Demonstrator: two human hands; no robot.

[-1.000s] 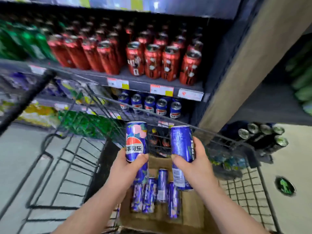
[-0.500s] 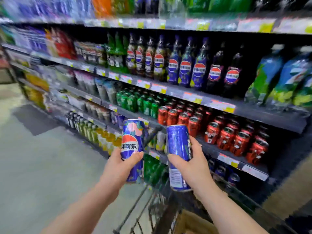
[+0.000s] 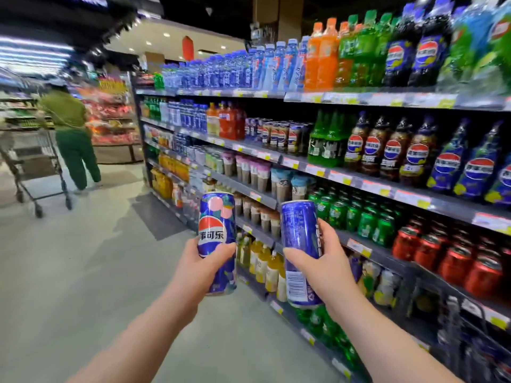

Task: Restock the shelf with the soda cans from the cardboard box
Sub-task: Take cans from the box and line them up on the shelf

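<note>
My left hand (image 3: 203,268) is wrapped around a tall blue soda can (image 3: 217,243), fingers (image 3: 225,248) curled over its front just under the red, white and blue logo, and the can stands upright in my grip. My right hand (image 3: 322,268) grips a second blue can (image 3: 300,250) the same way, thumb across its front and the barcode side turned toward me; it leans a little to the left. The two cans are side by side with a gap between them, both held out in the air in front of the shelving (image 3: 249,186) that runs along my right.

Behind the cans, the shelf at their height carries cups with pale lids, then green cans (image 3: 359,214) and, further right, red cans (image 3: 456,258). The shelf above holds dark cola bottles (image 3: 392,150), and the top shelf has blue, orange and green bottles. Below my hands sit yellow drink bottles (image 3: 265,264) near the floor (image 3: 83,258).

Down the aisle on the left a person in green (image 3: 73,134) stands beside a shopping cart (image 3: 36,164). The cardboard box is out of sight
</note>
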